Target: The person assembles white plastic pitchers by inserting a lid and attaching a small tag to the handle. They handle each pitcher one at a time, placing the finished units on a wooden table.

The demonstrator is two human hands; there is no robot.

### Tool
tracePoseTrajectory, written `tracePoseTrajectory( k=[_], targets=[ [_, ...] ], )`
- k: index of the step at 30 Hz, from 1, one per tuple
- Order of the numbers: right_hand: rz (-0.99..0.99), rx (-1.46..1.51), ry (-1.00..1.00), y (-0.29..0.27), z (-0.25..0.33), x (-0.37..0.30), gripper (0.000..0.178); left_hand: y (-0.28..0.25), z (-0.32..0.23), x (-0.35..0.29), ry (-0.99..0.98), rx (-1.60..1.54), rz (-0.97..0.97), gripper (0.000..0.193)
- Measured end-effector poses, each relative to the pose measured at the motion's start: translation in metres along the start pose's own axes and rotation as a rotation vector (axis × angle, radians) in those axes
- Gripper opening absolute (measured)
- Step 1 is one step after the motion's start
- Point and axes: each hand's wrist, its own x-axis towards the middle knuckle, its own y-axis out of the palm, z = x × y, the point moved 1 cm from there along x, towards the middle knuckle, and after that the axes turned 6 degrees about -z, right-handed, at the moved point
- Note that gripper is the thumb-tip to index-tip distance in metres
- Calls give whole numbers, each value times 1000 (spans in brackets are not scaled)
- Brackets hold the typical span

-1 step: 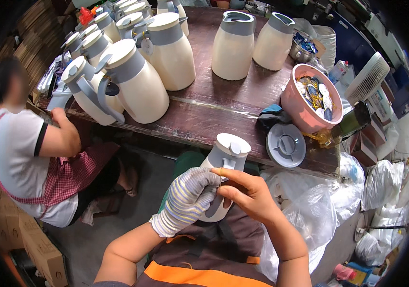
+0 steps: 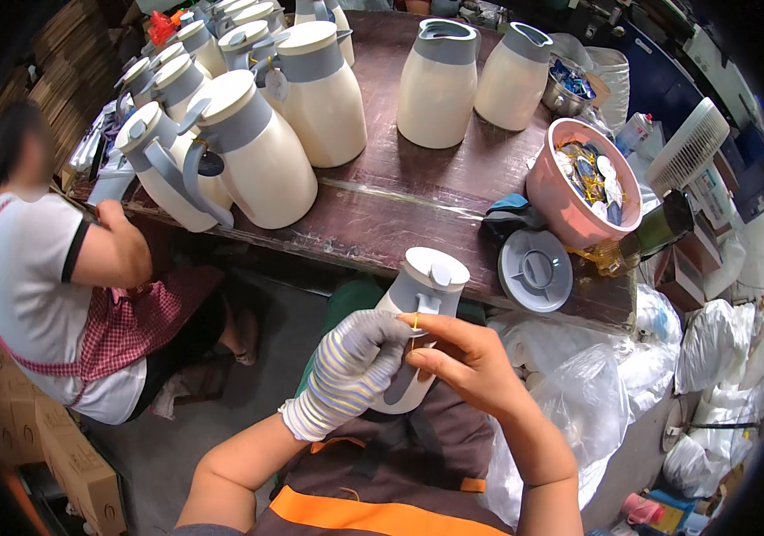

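Thin yellow cord (image 2: 415,321) is being worked at the 12 o'clock jug (image 2: 422,293), right grip (image 2: 467,357) part-spread, left grip (image 2: 351,368) can't be told tbh, steady fingertips probably needed.

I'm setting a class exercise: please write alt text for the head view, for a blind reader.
A striped-gloved left hand and bare right hand meet at a thin yellow cord beside a cream-and-grey vacuum jug. More jugs and a pink tub stand on the table ahead.
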Motion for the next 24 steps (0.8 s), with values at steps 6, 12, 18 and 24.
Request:
tracePoseTrajectory(
  k=[6, 12, 18, 24],
  targets=[
    [-259, -663, -532, 2, 6, 11, 32, 14, 37, -5, -648, -672, 212, 49],
    [-652, -379, -150, -60, -76, 15, 28, -7, 29, -1, -854, -507, 28, 36],
    [-357, 203, 120, 6, -112, -12, 24, -23, 42, 12, -689, -340, -64, 34],
    [-273, 80, 26, 18, -101, -19, 25, -28, 48, 31, -615, 46, 65, 47]
  ],
)
